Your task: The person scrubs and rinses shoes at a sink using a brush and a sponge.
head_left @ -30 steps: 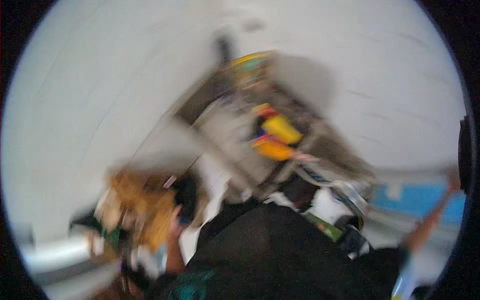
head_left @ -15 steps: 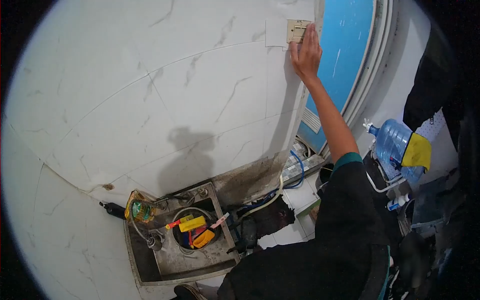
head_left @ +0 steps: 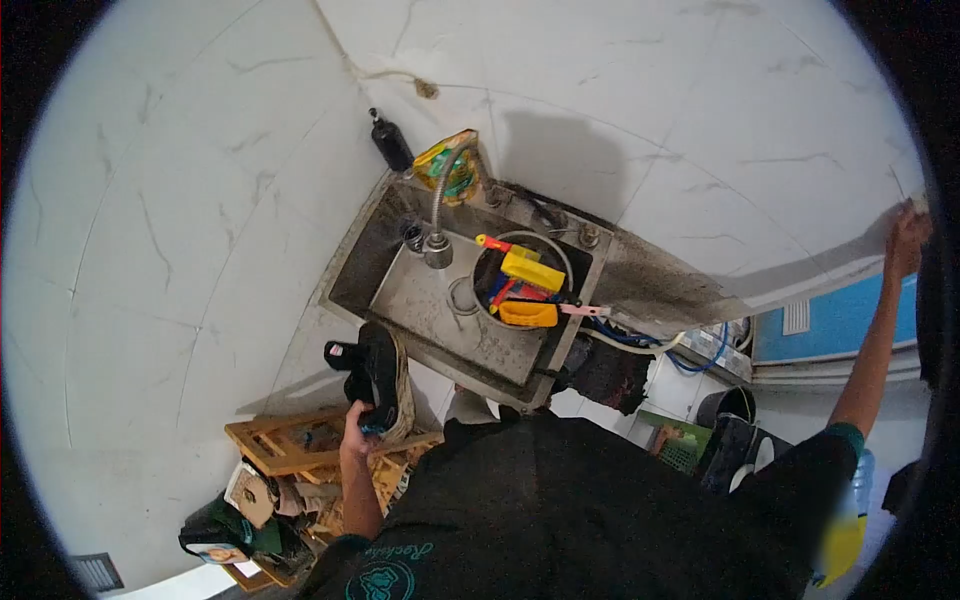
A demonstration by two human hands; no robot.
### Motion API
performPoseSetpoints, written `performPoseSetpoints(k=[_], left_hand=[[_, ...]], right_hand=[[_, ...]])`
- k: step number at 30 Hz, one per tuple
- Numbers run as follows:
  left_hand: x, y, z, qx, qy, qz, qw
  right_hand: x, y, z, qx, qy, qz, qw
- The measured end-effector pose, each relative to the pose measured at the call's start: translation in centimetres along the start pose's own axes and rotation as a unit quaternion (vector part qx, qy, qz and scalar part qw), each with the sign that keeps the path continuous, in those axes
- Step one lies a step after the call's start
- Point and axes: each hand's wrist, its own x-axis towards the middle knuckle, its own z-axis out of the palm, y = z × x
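My left hand (head_left: pixel 355 432) is closed on a black sandal (head_left: pixel 378 370) with thick straps and a tan sole edge, held up beside the sink's front corner. At the far right my right hand (head_left: pixel 908 238) is raised against the wall, fingers apart and seemingly holding nothing. What its fingertips touch is lost at the dark edge of the view. A metal sink (head_left: pixel 425 300) lies ahead of me, with a round basin (head_left: pixel 568 262) in it. Inside the basin are a yellow brush (head_left: pixel 532 270), an orange-yellow brush (head_left: pixel 527 314) and other coloured tools.
A flexible faucet (head_left: pixel 437 215) arches over the sink. Behind it stand a black bottle (head_left: pixel 390 142) and a yellow-green pouch (head_left: pixel 447 165). A wooden rack (head_left: pixel 290 440) with items is at lower left. Hoses (head_left: pixel 640 345), a black bucket (head_left: pixel 728 405) and a blue door (head_left: pixel 850 320) are right.
The view has swung left and down, bringing my left hand, the sandal and the wooden rack into sight. My right hand now appears at the far right edge; the wall switch no longer shows clearly.
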Motion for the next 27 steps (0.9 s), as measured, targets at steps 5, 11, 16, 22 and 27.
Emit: performPoseSetpoints(k=[5, 11, 16, 22, 27], left_hand=[[3.0, 2.4, 2.0, -0.028, 0.008, 0.005, 1.000], [4.9, 8.2, 4.4, 0.203, 0.058, 0.005, 0.977], [6.9, 13.3, 6.8, 0.286, -0.011, 0.049, 0.957], [14.3, 15.7, 2.5, 0.451, -0.026, 0.159, 0.878], [14.8, 18.9, 1.7, 0.486, -0.034, 0.169, 0.857]], right_hand=[[-0.2, -0.6, -1.4, -0.011, -0.024, -0.024, 0.999], [0.3, -3.8, -7.9, 0.055, -0.023, 0.026, 0.998], [-0.6, -13.8, -23.8, 0.244, 0.015, 0.146, 0.959], [-9.5, -32.6, -44.1, 0.698, -0.184, 0.232, 0.652], [-16.8, -46.9, -58.0, 0.677, -0.538, 0.049, 0.500]])
